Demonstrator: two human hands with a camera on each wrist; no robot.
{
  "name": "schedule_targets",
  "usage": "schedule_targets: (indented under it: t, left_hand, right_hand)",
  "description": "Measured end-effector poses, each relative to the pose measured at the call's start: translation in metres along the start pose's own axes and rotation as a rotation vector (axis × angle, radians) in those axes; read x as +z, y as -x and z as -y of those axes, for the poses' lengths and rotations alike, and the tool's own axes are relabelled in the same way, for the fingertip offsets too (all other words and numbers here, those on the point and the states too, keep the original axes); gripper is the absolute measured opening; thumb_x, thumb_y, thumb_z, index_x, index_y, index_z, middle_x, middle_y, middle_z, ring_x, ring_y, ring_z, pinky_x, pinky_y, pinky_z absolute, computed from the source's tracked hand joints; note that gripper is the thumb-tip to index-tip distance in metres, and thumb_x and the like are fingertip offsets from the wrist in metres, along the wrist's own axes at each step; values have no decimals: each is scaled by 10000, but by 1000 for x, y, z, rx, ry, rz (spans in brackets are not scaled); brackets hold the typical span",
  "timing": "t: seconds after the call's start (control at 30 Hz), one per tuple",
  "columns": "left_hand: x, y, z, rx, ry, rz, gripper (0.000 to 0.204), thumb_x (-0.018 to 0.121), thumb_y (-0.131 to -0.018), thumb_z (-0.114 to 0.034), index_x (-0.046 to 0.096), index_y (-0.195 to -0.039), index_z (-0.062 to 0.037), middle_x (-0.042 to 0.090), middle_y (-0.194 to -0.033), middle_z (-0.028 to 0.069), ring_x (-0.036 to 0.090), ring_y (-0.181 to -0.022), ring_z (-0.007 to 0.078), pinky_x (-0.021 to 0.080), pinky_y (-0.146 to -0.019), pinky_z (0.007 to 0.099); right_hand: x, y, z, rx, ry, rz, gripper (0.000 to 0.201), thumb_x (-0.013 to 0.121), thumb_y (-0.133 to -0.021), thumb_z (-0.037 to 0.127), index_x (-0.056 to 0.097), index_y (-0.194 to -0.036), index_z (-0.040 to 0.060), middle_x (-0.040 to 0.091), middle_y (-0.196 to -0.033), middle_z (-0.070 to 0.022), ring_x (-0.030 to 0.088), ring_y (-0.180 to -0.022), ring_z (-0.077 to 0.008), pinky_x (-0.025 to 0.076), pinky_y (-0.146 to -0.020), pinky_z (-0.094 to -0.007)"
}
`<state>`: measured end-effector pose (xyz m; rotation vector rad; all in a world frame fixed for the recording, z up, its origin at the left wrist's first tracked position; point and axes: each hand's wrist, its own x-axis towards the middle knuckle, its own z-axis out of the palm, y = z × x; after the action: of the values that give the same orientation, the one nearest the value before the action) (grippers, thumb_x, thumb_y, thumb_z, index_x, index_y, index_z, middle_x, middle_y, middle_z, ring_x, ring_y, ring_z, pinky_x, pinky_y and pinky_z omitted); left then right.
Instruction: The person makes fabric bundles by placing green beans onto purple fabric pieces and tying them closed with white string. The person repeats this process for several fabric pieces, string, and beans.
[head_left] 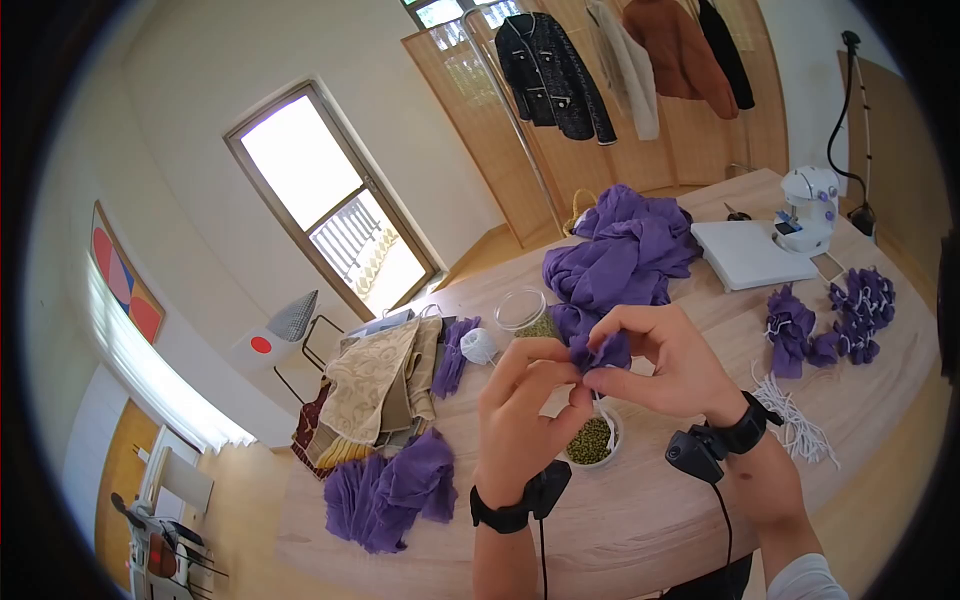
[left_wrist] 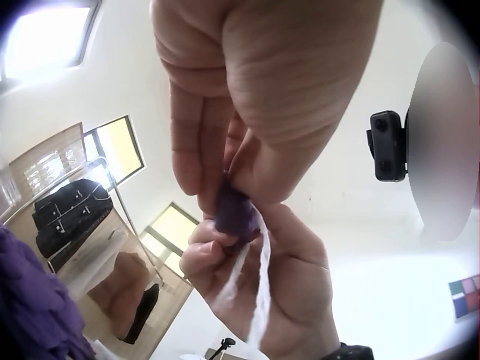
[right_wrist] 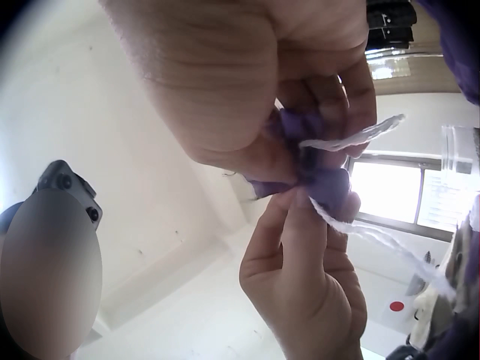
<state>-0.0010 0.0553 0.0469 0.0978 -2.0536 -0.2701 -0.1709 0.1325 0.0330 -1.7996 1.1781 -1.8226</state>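
Left hand (head_left: pixel 522 418) and right hand (head_left: pixel 690 372) both pinch a small purple cloth piece (head_left: pixel 612 351) above the table (head_left: pixel 660 515), white string (left_wrist: pixel 260 307) trailing; apparently a tying step, next move likely calling for drawing the string snug

Wall (head_left: pixel 190 180): white, upper left of the frame
Glass door (head_left: pixel 300 150): brown frame, left of top centre, bright with daylight, railing (head_left: pixel 350 240) beyond
Screen (head_left: pixel 690 140): tan panels, top right of centre
Garment rack (head_left: pixel 517 130): metal, before the screen
Picture (head_left: pixel 128 272): 1, abstract, left
Curtain (head_left: pixel 170 390): white, brightly lit, left
Floor (head_left: pixel 250 500): pale, lower left
Desk (head_left: pixel 650 520): light wood grain, lower centre
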Motion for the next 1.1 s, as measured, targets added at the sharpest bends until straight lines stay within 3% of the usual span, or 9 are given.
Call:
schedule_targets:
  t: [0.27,0.37,0.77,1.1]
  left_hand:
    - [6,3,-5,-79,57,-43,212,767,-632,81,705,-818,0,609,-899,80,643,-793,197,528,-684,282]
    - [4,-1,-2,36,9,-40,196,751,-681,72,700,-858,5,597,-928,93,656,-774,215,553,-684,296]
    - [1,-1,-5,-10,35,-30,187,757,-663,53,698,-832,-2,614,-905,87,644,-788,213,544,-690,288]
    - [2,-1,-8,63,-110,15,185,745,-621,56,697,-789,-5,621,-865,74,649,-711,196,524,-652,279]
  right_hand:
    - [1,0,10,90,-98,-60,84,715,-861,24,668,-908,-27,653,-750,-26,584,-692,-41,465,-587,-214]
    - [-2,1,14,142,-64,-19,89,718,-857,-22,662,-925,-5,668,-844,-15,600,-766,-50,490,-659,-213]
    - [-6,3,22,125,69,21,107,735,-840,-7,657,-912,-6,657,-822,-18,604,-745,-50,485,-652,-214]
    - [-5,3,27,153,197,20,108,714,-817,-11,655,-907,-12,673,-813,-48,625,-720,-83,490,-643,-233]
